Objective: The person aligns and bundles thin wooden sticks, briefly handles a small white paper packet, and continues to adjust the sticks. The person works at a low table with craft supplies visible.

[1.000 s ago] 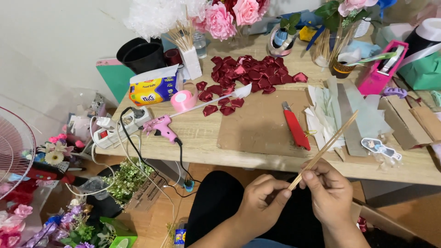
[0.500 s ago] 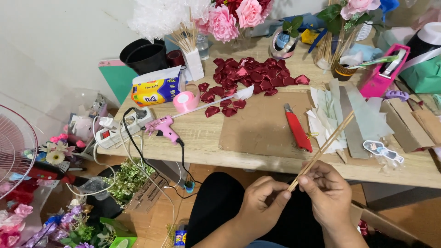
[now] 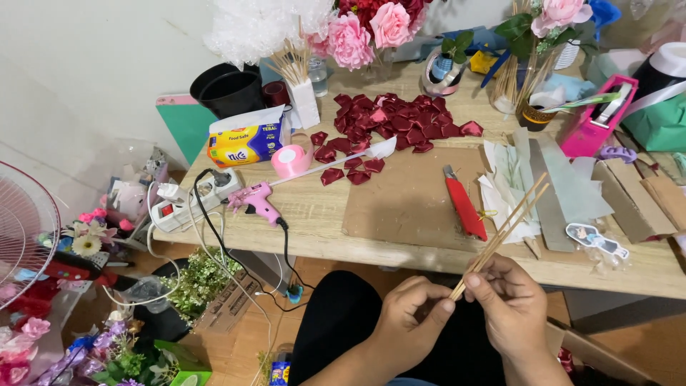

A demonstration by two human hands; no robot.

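Compared with the earlier frames, both hands and the thin bamboo skewers [image 3: 500,236] remain in the same position below the light wooden table [image 3: 371,229] edge. The left hand [image 3: 411,318] and right hand [image 3: 511,307] are closed, pinching the skewers' lower ends, which point toward 1 o'clock, just beside the red utility knife [image 3: 464,207].

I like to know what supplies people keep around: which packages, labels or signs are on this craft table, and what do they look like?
Boxed package: left part of the table, beside the black pots; a rectangular box, yellow and blue with a white top flap.
Printed cut-out figure: right front of the table, in a clear sleeve; small, flat, dark and pale.
No screens or signs show.
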